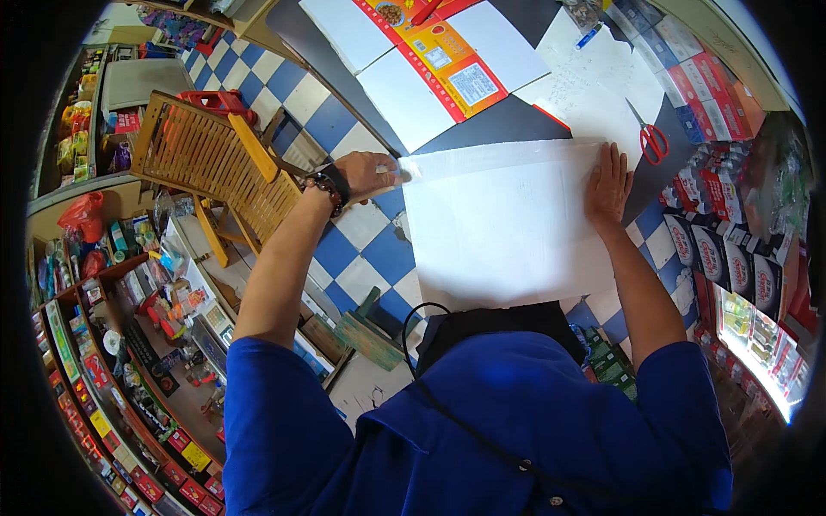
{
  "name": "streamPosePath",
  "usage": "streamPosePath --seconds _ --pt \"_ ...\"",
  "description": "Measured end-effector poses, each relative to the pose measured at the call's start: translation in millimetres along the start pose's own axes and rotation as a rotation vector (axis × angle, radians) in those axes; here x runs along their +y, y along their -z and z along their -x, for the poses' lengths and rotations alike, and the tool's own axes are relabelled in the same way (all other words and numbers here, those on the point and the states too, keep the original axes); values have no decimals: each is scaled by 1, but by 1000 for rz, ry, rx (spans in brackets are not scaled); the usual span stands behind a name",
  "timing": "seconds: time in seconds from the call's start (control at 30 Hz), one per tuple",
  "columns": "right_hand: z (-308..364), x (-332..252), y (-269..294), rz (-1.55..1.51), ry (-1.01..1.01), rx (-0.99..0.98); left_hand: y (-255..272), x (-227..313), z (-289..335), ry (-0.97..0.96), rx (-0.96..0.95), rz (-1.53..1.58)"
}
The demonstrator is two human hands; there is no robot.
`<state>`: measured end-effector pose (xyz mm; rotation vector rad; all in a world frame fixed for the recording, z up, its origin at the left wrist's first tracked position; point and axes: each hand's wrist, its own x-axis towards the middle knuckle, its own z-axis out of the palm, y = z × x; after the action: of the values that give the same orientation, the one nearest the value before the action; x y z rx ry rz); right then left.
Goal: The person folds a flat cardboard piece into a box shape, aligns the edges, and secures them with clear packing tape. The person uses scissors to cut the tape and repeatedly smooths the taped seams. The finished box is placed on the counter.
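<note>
A large white cardboard sheet extends from the dark table's edge toward my body. A glossy, see-through strip that looks like clear tape runs along its far edge. My left hand, with a dark band and beads at the wrist, is closed at the far left corner, pinching the strip's end. Flat on the sheet's far right edge lies my right hand, fingers stretched out. Beyond that hand, red-handled scissors rest on a white paper.
A flattened red and yellow carton with white flaps lies on the dark table. A blue pen is near stacked boxes. To the left stand a slatted wooden chair and goods shelves; the floor is blue-and-white checked.
</note>
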<state>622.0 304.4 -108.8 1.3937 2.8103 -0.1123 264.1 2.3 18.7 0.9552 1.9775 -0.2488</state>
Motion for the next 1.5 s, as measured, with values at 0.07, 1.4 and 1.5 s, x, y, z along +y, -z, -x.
streamPosePath --seconds 0.07,1.4,1.5 --pt "0 0 0 -8 14 23 -6 1 -4 44 -9 99" --pt "-1 -4 5 21 -13 -10 -21 -23 -27 -115 150 136" --pt "-1 -3 5 49 -12 -18 -18 -18 -22 -55 142 100"
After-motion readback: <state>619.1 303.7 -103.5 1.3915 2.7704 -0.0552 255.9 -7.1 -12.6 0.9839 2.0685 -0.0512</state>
